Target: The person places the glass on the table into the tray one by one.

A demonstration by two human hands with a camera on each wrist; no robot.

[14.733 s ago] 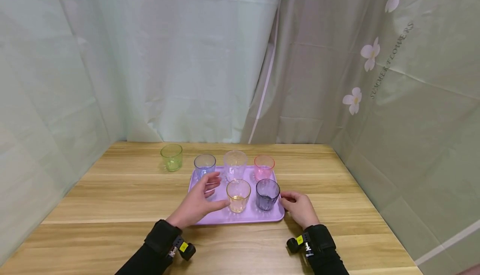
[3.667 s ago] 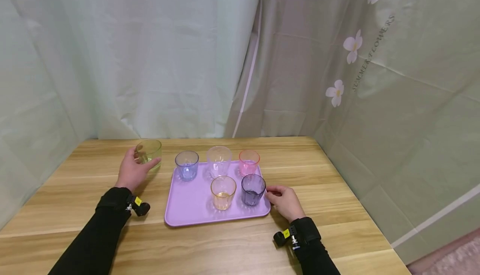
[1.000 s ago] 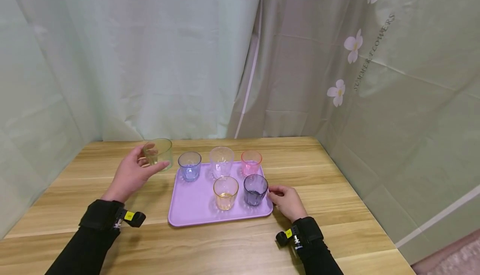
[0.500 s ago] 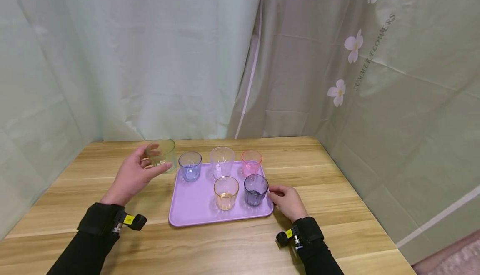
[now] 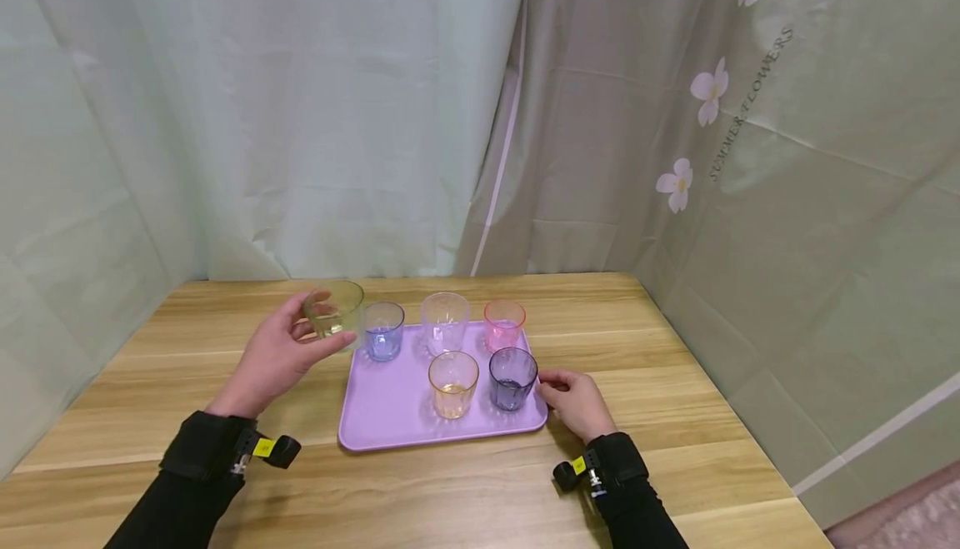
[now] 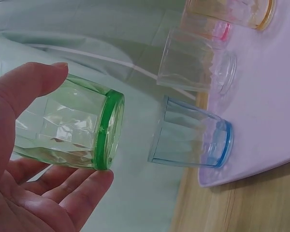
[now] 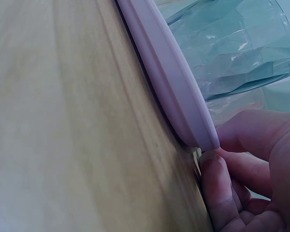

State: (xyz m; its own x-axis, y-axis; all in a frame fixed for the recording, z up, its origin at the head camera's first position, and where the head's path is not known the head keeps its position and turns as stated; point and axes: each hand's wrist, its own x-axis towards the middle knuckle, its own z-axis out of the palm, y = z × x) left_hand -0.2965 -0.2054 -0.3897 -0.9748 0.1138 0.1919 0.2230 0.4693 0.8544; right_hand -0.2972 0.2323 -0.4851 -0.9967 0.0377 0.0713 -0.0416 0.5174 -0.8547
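My left hand (image 5: 273, 361) holds a green glass (image 6: 67, 125) between thumb and fingers, raised off the table at the tray's back left corner. In the left wrist view, the blue glass (image 6: 191, 137) is close by, apart from the green one. The purple tray (image 5: 378, 416) bears a back row of blue, clear (image 5: 445, 328) and pink (image 5: 504, 331) glasses. In front stand a yellow glass (image 5: 453, 391) and a dark grey glass (image 5: 513, 382), all upright. My right hand (image 5: 577, 406) pinches the tray's right rim, beside the grey glass; the right wrist view shows fingertips at the rim.
The wooden table (image 5: 465, 499) reaches back to a hanging pale curtain (image 5: 360, 116). Another curtain side with printed flowers (image 5: 677, 186) closes off the right. The front left part of the tray has bare surface.
My left hand has picked the green glass up from the table's back left and carries it rightward toward the tray. In the last second it moves further right. My right hand stays at the tray rim.
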